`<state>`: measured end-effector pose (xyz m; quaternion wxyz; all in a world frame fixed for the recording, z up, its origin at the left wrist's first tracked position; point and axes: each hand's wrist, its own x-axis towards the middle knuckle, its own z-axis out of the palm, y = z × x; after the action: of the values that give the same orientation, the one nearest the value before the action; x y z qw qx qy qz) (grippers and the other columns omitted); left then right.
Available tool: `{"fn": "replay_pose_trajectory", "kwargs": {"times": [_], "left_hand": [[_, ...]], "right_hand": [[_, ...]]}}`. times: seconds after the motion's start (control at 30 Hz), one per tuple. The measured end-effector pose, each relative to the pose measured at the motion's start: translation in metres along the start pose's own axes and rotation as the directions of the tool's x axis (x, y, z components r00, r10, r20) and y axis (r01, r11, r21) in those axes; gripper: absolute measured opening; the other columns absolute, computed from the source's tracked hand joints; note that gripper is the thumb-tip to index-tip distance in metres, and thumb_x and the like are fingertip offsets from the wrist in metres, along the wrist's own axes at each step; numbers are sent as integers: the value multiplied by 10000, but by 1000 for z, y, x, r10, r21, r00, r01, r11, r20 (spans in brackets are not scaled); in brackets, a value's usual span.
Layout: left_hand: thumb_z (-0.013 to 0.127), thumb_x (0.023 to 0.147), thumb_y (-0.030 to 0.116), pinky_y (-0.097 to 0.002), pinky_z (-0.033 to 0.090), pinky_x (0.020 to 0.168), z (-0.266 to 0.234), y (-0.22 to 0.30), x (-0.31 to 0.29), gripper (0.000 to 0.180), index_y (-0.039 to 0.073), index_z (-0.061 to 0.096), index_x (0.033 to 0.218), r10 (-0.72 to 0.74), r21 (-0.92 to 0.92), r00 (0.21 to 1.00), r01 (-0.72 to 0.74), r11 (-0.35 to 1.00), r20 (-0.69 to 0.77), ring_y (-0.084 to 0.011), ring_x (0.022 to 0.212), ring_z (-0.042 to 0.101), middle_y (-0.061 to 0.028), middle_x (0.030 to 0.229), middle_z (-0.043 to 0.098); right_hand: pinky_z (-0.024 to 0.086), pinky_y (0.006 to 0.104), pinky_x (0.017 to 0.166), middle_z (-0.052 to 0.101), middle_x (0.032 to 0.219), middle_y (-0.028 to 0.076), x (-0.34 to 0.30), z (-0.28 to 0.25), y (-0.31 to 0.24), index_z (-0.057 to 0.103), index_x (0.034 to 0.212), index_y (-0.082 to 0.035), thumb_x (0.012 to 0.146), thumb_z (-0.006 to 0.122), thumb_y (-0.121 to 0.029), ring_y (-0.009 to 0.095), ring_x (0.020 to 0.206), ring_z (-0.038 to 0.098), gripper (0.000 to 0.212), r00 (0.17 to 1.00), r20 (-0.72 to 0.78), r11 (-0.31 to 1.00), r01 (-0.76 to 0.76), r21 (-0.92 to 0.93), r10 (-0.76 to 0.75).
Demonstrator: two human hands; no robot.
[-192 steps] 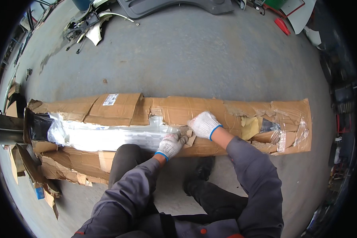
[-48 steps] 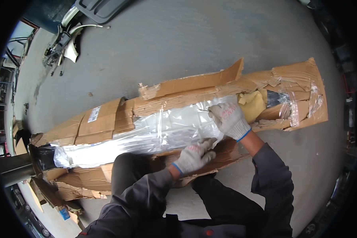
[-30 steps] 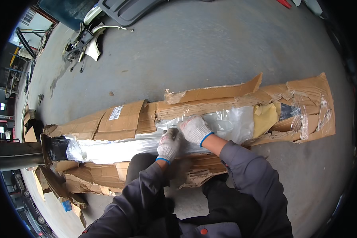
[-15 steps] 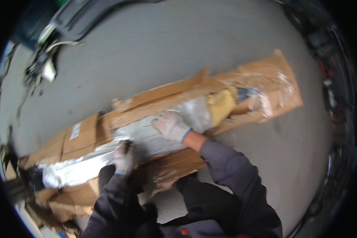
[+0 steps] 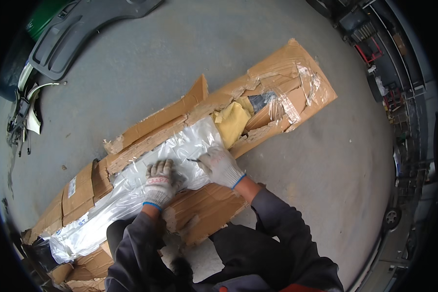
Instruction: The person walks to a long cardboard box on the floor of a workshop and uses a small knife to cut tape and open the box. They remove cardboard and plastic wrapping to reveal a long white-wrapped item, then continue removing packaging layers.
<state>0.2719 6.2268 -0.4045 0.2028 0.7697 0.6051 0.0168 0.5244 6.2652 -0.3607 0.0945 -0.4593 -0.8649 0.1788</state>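
- Carton [image 5: 180,126] lay long and slantwise on the concrete floor [image 5: 131,63], directly in front of the kneeling person. Its top was torn open along the middle stretch; flaps stood up on the far side and hung down on the near side.
- Plastic wrap [image 5: 131,190] covered the long part inside and was exposed from the lower left end to the centre. It appeared largely unbroken, so in my judgement the cardboard was about half stripped and the wrap itself not yet removed.
- Right end of the carton remained closed and bound in tape [image 5: 301,92], with yellow padding [image 5: 231,124] showing at the tear.
- Grey panel [image 5: 78,34] lay well apart at upper left.
- Left hand [image 5: 159,182], gloved, rested flat on the wrap with fingers loosely curled, pinching nothing visible.
- Right hand [image 5: 221,165], gloved, was pressed on the wrap and pinched a thin dark tool [image 5: 193,160], tip touching the plastic.
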Motion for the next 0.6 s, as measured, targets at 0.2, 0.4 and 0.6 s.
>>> {"fn": "replay_pose_trajectory", "kwargs": {"times": [0.2, 0.4, 0.6], "left_hand": [[680, 850, 584, -595, 205, 1206, -19, 23, -6, 902, 71, 381, 1529, 36, 148, 997, -47, 988, 72, -404, 1478, 330, -189, 1579, 389], [663, 830, 632, -692, 171, 1165, 21, 12, -35, 911, 101, 399, 1521, 96, 231, 993, -77, 970, -71, -434, 1485, 303, -198, 1584, 373], [661, 818, 636, -714, 166, 1152, 59, 0, -33, 857, 152, 452, 1492, 245, 380, 952, -161, 911, -183, -437, 1464, 326, -192, 1564, 396]], "right_hand": [[446, 471, 1029, 688, 1122, 92, -68, 18, 8, 684, 1093, -86, 885, 608, -238, 287, 1108, 615, 268, 960, -280, 1000, -11, 16, 15], [525, 446, 932, 661, 1273, 122, -102, 18, -4, 674, 1157, -100, 1023, 534, -288, 350, 1147, 634, 270, 684, -73, 550, -514, 658, 726], [526, 486, 939, 588, 1348, 194, -63, -11, 59, 633, 1219, -75, 1032, 510, -353, 410, 1154, 623, 356, 842, -150, 852, -494, 172, 518]]}}
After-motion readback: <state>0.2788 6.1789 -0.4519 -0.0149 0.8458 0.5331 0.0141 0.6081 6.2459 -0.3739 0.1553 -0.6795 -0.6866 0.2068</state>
